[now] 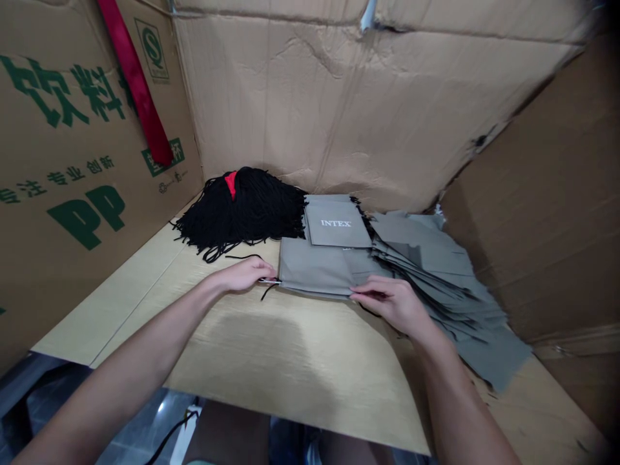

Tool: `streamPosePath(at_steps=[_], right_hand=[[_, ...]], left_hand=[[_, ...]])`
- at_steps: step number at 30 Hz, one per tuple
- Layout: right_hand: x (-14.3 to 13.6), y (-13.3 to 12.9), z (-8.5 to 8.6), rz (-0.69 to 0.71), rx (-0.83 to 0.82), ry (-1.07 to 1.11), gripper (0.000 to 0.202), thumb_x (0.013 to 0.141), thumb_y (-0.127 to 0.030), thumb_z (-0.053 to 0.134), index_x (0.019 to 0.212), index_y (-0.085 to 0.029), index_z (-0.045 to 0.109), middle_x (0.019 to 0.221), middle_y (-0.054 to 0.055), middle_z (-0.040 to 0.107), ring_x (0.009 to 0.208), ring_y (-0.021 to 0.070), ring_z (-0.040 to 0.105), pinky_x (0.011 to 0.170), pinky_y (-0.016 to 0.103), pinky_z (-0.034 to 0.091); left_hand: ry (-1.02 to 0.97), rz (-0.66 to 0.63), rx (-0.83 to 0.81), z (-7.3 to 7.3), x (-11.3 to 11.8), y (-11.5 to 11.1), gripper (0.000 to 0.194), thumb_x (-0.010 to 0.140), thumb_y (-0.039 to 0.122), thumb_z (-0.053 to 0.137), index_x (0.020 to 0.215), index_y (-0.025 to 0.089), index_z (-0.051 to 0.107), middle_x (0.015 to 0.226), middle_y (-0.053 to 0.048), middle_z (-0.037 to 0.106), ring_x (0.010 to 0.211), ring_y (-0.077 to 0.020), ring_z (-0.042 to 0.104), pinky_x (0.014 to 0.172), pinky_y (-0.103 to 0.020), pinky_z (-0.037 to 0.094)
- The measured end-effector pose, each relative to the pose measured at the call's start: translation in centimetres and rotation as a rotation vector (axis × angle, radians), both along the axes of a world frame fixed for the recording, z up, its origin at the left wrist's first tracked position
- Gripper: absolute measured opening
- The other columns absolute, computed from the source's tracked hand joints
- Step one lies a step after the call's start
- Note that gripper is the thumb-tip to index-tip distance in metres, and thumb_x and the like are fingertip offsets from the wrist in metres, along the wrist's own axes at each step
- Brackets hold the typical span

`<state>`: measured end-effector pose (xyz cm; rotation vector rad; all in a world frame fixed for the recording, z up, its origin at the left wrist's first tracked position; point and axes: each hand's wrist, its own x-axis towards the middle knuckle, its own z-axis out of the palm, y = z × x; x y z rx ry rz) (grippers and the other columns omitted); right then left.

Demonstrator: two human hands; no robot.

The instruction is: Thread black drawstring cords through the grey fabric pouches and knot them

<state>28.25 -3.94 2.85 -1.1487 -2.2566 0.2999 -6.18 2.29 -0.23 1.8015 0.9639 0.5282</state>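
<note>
A flat grey fabric pouch (314, 265) lies on the table with its hemmed edge towards me. At its left end my left hand (248, 274) is closed in a pinch on a thin, light-coloured rod (269, 281), which meets the corner of the hem. Short black cord (269, 290) ends stick out around those fingers. My right hand (390, 300) pinches the pouch's near edge towards the right, and a bit of black cord shows beneath it. Behind lies a stack of finished-looking grey pouches (339, 223) printed INTEX, partly overlapping the worked pouch.
A bundle of black cords (256, 203) with a red tie sits at the back left. Many loose grey fabric pieces (450, 278) fan out on the right. Cardboard walls (290, 97) enclose the table (271, 349), and a red ribbon (140, 90) hangs at left.
</note>
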Motion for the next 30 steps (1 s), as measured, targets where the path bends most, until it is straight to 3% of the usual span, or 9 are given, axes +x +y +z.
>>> streamPosePath(at_steps=[5, 8, 12, 17, 22, 27, 30], right_hand=[[0.1, 0.0, -0.1, 0.018, -0.018, 0.001, 0.027, 0.086, -0.041, 0.063, 0.083, -0.018, 0.076, 0.068, 0.005, 0.066, 0.056, 0.0128, 0.056, 0.052, 0.025, 0.042], [0.4, 0.1, -0.1, 0.006, -0.012, 0.004, 0.026, 0.086, -0.041, 0.063, 0.082, -0.018, 0.076, 0.067, 0.004, 0.066, 0.056, 0.0127, 0.055, 0.052, 0.025, 0.042], [0.8, 0.2, -0.2, -0.012, -0.006, 0.011, 0.027, 0.086, -0.042, 0.064, 0.080, -0.019, 0.076, 0.066, 0.004, 0.066, 0.056, 0.0129, 0.056, 0.052, 0.025, 0.042], [1.1, 0.2, -0.4, -0.002, -0.019, 0.002, 0.026, 0.085, -0.042, 0.064, 0.080, -0.019, 0.076, 0.067, 0.004, 0.066, 0.057, 0.0134, 0.058, 0.053, 0.025, 0.043], [1.1, 0.3, -0.3, -0.016, -0.031, -0.021, 0.025, 0.085, -0.040, 0.065, 0.080, -0.019, 0.077, 0.067, 0.004, 0.067, 0.058, 0.0133, 0.058, 0.055, 0.025, 0.044], [0.8, 0.2, 0.1, -0.067, -0.028, -0.019, 0.027, 0.085, -0.041, 0.064, 0.077, -0.018, 0.076, 0.069, 0.005, 0.070, 0.060, 0.0144, 0.061, 0.056, 0.025, 0.046], [0.8, 0.1, 0.2, -0.094, -0.028, -0.022, 0.028, 0.085, -0.042, 0.063, 0.078, -0.018, 0.077, 0.071, 0.005, 0.071, 0.061, 0.0153, 0.063, 0.057, 0.026, 0.047]], left_hand=[[-0.059, -0.149, -0.106, 1.2, -0.3, -0.4, 0.033, 0.076, 0.038, 0.064, 0.055, 0.014, 0.057, 0.075, -0.003, 0.058, 0.067, -0.0128, 0.046, 0.064, -0.026, 0.035], [-0.129, -0.161, -0.171, 1.6, -0.7, -0.4, 0.018, 0.072, 0.031, 0.069, 0.065, 0.014, 0.066, 0.090, -0.005, 0.063, 0.080, -0.0148, 0.053, 0.071, -0.025, 0.038], [-0.227, -0.044, -0.183, 0.8, -0.6, -0.2, 0.021, 0.075, 0.034, 0.071, 0.081, 0.015, 0.067, 0.076, -0.003, 0.064, 0.070, -0.0126, 0.053, 0.067, -0.025, 0.038], [-0.276, 0.048, -0.114, 0.5, 0.1, -0.3, 0.023, 0.075, 0.036, 0.071, 0.081, 0.014, 0.065, 0.069, 0.000, 0.059, 0.061, -0.0099, 0.048, 0.059, -0.024, 0.034], [-0.374, 0.178, -0.145, 0.4, 0.2, -0.2, 0.021, 0.075, 0.033, 0.071, 0.082, 0.014, 0.066, 0.063, 0.002, 0.053, 0.054, -0.0071, 0.041, 0.054, -0.022, 0.028], [-0.483, 0.391, -0.150, -0.5, 0.0, 0.8, 0.031, 0.075, 0.036, 0.070, 0.099, 0.015, 0.067, 0.081, -0.005, 0.066, 0.069, -0.0128, 0.059, 0.060, -0.024, 0.038], [-0.348, 0.519, 0.112, -0.8, -0.5, 1.3, 0.027, 0.082, 0.036, 0.060, 0.102, 0.018, 0.067, 0.094, -0.009, 0.070, 0.084, -0.0185, 0.064, 0.071, -0.029, 0.045]])
